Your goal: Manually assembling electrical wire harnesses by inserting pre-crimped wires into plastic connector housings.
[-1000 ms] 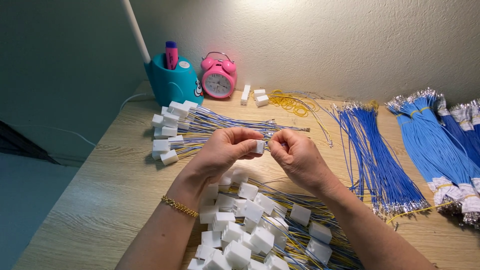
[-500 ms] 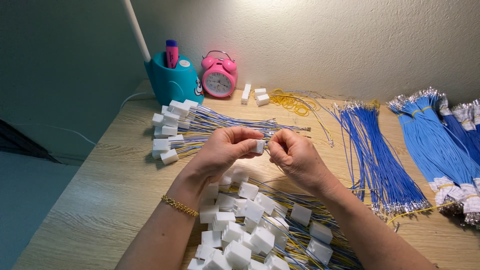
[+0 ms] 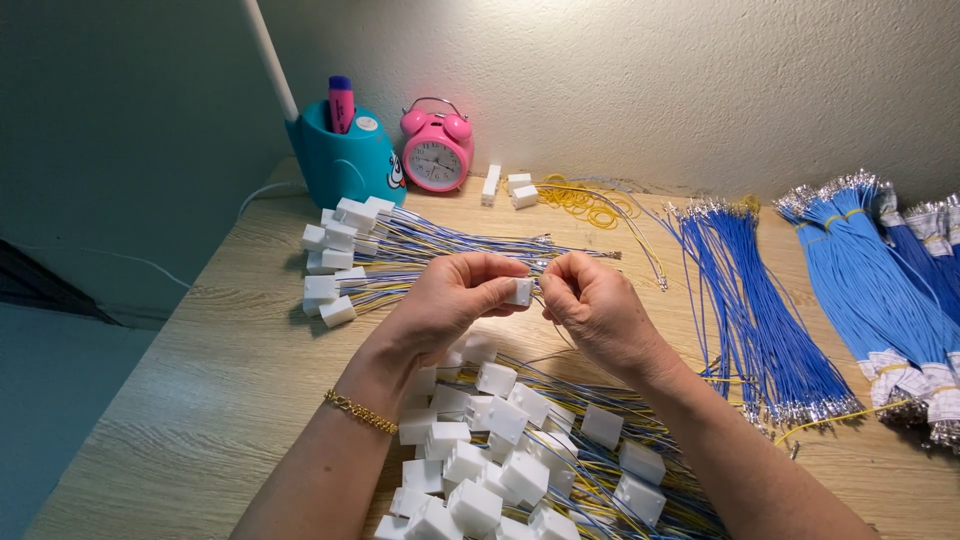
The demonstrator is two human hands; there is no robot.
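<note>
- A pale wooden desk (image 3: 210,400) is sitting against a rough cream wall, lit from above.
- Far to the left of the grip and behind it, a teal pen holder (image 3: 345,160) and a pink alarm clock (image 3: 436,150) are standing by the wall.
- Just left of the grip, a finished bundle of wired connectors (image 3: 345,255) is lying with its wires running rightward.
- The left hand (image 3: 450,305) is pinching a small white connector housing (image 3: 519,291) between thumb and fingertips, fingers closed on it, held above the desk.
- The right hand (image 3: 595,310) is sitting just right of the housing, its fingers pinched shut on what looks like a thin wire; the wire end itself is too fine to make out.
- The housing is lying directly between the two hands, its open face seemingly turned toward the right hand.
- Below the grip, a pile of wired white connectors (image 3: 500,460) is spreading out.
- Right of the grip, blue wire bundles (image 3: 750,300) are lying with their long axes running away from the person.
</note>
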